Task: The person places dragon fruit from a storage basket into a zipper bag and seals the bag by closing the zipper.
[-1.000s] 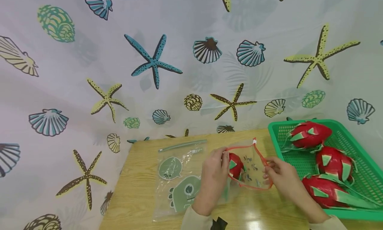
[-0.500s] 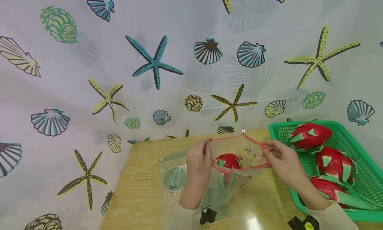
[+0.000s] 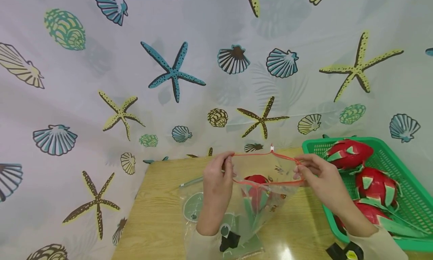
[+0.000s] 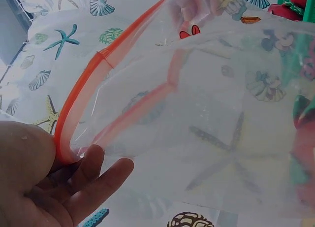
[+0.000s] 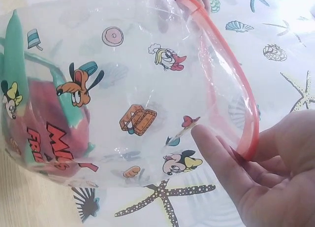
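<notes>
Inside bag [image 5: 123, 89], cartoon prints, wrist-only.

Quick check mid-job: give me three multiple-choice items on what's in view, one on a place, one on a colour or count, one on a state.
1. Where is the green basket?
A. Right of the hands
B. Left of the hands
C. On the wall

2. How many dragon fruits lie in the basket?
A. One
B. Three
C. Five

3. How is the zip bag mouth?
A. Sealed flat
B. Folded over
C. Held open

Key:
1 A: it sits at the table's right edge.
2 B: three show there; a fourth is in the bag.
3 C: the left hand and right hand pinch its red rim apart.
</notes>
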{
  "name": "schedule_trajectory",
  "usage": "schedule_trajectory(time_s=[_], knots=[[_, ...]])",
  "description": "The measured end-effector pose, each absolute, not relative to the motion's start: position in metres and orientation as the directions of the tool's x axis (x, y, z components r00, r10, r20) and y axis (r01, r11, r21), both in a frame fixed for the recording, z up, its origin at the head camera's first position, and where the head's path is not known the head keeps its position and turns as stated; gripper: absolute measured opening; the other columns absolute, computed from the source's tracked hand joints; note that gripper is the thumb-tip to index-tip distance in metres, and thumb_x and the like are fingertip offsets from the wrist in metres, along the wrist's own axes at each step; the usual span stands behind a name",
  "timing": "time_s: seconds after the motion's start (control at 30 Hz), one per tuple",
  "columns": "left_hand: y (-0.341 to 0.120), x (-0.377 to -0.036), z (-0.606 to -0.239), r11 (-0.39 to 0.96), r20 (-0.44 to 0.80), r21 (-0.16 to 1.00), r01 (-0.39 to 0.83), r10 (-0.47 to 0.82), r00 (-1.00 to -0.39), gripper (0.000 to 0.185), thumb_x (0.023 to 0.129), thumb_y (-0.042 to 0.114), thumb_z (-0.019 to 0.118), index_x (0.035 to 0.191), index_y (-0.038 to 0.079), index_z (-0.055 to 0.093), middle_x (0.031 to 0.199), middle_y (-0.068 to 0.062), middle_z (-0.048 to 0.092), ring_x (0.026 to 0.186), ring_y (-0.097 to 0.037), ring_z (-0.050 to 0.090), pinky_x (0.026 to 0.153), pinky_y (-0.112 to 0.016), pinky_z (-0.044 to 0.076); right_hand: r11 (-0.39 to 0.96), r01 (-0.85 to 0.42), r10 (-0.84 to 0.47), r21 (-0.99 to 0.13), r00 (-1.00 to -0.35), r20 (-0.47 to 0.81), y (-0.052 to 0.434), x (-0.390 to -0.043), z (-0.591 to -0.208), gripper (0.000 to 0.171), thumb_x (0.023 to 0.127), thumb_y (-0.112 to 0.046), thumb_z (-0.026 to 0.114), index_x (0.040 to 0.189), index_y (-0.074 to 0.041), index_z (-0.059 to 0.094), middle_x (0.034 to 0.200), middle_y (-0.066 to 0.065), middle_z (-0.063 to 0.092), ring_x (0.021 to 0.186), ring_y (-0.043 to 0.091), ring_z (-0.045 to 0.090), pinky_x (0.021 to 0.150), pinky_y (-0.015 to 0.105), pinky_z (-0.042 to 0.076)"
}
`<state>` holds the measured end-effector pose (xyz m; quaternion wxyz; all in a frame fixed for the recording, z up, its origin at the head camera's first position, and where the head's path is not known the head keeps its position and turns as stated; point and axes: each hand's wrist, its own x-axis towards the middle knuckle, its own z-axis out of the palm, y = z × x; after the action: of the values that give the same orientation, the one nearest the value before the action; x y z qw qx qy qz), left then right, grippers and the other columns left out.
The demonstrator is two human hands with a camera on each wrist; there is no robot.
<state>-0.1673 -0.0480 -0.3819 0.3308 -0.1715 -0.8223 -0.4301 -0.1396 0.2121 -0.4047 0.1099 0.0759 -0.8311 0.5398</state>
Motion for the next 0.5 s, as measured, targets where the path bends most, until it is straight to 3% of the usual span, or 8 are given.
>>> schedule_trajectory(time_s=[0.27, 0.5], knots=[[-0.059, -0.167, -0.389, 0.608, 0.689, 0.575, 0.547, 0.002, -0.725, 0.014, 0.096, 0.001, 0.059, 0.102, 0.001, 0.072, 0.082, -0.007, 0.067, 0.061, -0.012, 0.063, 0.055, -0.016, 0.052, 0.319, -0.167, -0.108, -0.933, -0.984, 0.140, 0.205, -0.142, -0.415, 0.030, 0.103, -0.013, 0.052, 0.129, 0.000, 0.053, 0.106, 0.022, 0.063, 0.084, 0.007, 0.068, 0.067, 0.029, 0.062], [-0.070, -0.175, -0.396, 0.619, 0.692, 0.577, 0.533, -0.024, -0.721, 0.017, 0.099, 0.003, 0.056, 0.104, 0.000, 0.071, 0.076, -0.008, 0.067, 0.060, -0.013, 0.065, 0.050, -0.016, 0.046, 0.328, -0.218, -0.127, -0.919, -0.974, 0.186, 0.193, -0.145, -0.428, 0.025, 0.101, -0.006, 0.054, 0.125, 0.001, 0.056, 0.102, 0.020, 0.063, 0.086, 0.008, 0.069, 0.066, 0.033, 0.062]])
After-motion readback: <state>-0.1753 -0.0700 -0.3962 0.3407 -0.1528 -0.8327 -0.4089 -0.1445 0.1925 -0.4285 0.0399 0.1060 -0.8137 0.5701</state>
